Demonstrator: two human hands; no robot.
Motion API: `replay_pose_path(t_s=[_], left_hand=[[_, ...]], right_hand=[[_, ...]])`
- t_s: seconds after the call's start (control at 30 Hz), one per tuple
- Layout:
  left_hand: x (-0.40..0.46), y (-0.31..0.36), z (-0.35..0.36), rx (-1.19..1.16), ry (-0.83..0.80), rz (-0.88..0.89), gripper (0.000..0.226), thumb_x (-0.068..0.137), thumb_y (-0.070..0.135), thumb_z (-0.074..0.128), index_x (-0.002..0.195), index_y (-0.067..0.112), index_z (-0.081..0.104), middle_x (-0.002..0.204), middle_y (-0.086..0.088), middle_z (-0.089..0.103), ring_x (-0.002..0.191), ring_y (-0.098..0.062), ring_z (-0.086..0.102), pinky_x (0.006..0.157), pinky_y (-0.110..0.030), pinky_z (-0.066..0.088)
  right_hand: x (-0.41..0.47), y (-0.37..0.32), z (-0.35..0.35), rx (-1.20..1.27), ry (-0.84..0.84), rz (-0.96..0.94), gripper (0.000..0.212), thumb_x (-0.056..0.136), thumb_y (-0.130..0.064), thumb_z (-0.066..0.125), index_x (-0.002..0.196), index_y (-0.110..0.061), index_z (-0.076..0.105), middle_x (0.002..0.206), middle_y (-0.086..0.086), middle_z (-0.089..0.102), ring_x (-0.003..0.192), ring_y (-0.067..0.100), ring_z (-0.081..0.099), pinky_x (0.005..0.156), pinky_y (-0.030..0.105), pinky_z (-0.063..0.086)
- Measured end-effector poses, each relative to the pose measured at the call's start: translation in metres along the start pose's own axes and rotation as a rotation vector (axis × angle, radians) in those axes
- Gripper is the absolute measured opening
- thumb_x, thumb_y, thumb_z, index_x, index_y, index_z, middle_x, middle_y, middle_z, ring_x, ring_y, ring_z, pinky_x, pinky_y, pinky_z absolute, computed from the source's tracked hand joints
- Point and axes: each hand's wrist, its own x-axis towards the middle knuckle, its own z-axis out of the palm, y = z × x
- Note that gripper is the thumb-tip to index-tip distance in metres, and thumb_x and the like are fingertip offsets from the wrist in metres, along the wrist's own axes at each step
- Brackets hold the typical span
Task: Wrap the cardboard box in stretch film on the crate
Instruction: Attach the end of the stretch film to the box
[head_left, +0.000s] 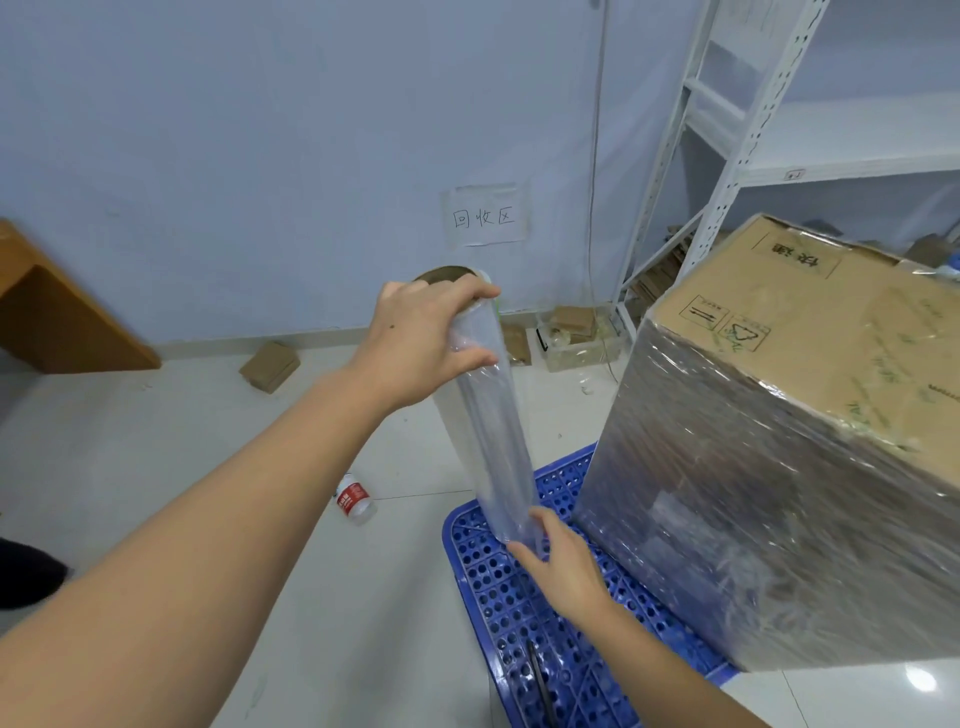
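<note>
Half cardboard box cut off; crate partly hidden.

Both forearms are bare — no sleeves, apparently no rings on left hand or right hand.

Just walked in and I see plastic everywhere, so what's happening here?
A person is wrapping a cardboard box that stands on a blue crate. The left hand grips the top of a stretch film roll and the right hand holds its bottom end. The box's sides are already covered in film; its top is still bare.
</note>
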Motion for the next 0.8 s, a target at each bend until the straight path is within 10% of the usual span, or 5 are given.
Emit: replay_pose_path(t_s=[0.07,0.17,0.23,0.53,0.8], left_hand=[[-0.002,0.009,0.001,0.018,-0.005,0.01,0.059,0.084,0.066,0.066,0.134,0.037,0.059,0.115,0.011,0.069,0.107,-0.022,0.064,0.1,-0.042,0.037],[-0.003,0.025,0.002,0.049,-0.017,0.027,0.049,0.092,0.064,0.053,0.134,0.038,0.058,0.111,0.009,0.07,0.101,-0.023,0.063,0.098,-0.044,0.038],[-0.004,0.036,0.001,0.058,-0.043,0.026,0.048,0.095,0.062,0.053,0.137,0.038,0.056,0.111,0.008,0.07,0.102,-0.023,0.062,0.1,-0.043,0.037],[0.001,0.101,-0.015,0.213,-0.489,0.127,0.119,0.068,0.073,0.079,0.161,0.036,0.016,0.136,0.006,0.057,0.125,-0.022,0.051,0.111,-0.044,0.027],[-0.004,0.135,-0.024,0.243,-0.526,0.145,0.086,0.091,0.033,0.071,0.161,0.031,0.021,0.108,0.006,0.062,0.118,-0.023,0.057,0.112,-0.045,0.029]], right_hand=[[0.01,-0.018,-0.01,0.134,0.051,-0.032,0.053,0.086,-0.056,0.063,0.132,-0.035,0.044,0.12,-0.021,0.051,0.107,0.001,0.052,0.089,0.029,0.048],[0.014,-0.04,-0.027,0.131,0.136,-0.072,0.01,0.095,-0.035,0.062,0.093,-0.025,0.058,0.08,-0.014,0.059,0.069,-0.001,0.051,0.065,0.024,0.043],[0.006,-0.035,-0.031,0.127,0.169,-0.078,0.021,0.098,-0.025,0.058,0.079,-0.017,0.061,0.065,0.0,0.058,0.055,0.003,0.043,0.055,0.025,0.037],[-0.045,-0.053,-0.068,0.293,0.119,-0.002,0.042,0.092,-0.03,0.067,0.133,-0.024,0.058,0.118,-0.011,0.063,0.106,0.002,0.057,0.088,0.014,0.043],[-0.054,-0.12,-0.151,0.611,0.35,-0.134,0.008,0.082,-0.021,0.079,0.085,-0.016,0.072,0.079,0.003,0.071,0.077,0.013,0.066,0.072,0.027,0.052]])
